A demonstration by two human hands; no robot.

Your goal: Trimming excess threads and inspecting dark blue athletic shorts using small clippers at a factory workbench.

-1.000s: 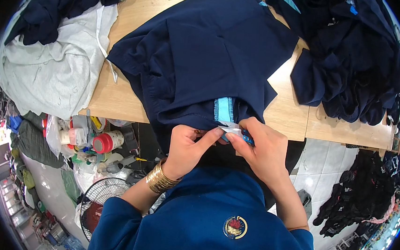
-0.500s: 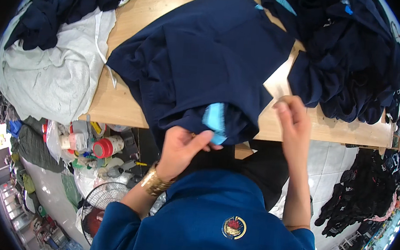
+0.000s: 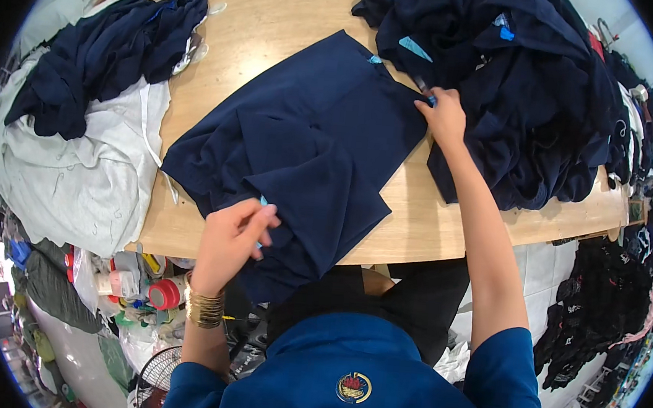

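A dark navy garment (image 3: 325,127) lies spread on the wooden table, its near part bunched and hanging over the edge. My left hand (image 3: 230,239) is closed on the near left part of this garment, where bits of a light blue patch (image 3: 264,201) show between the fingers. My right hand (image 3: 444,120) reaches to the garment's far right corner, beside a navy pile. Its fingers are closed on a small tool (image 3: 431,100) with a blue end and a greyish, blade-like tip; the grip hides its exact kind. Another light blue tab (image 3: 375,59) sits at the garment's far corner.
A large heap of navy garments (image 3: 534,105) with light blue pieces covers the table's right side. At the left, navy cloth (image 3: 116,49) lies over white fabric (image 3: 83,177). Below stand a red-lidded container (image 3: 166,293) and a fan (image 3: 158,375); black clothes (image 3: 594,309) hang right.
My right hand has moved away from me to the heap's edge and now grips the small tool. My left hand has shifted left with the garment's near edge, and the patch is mostly covered.
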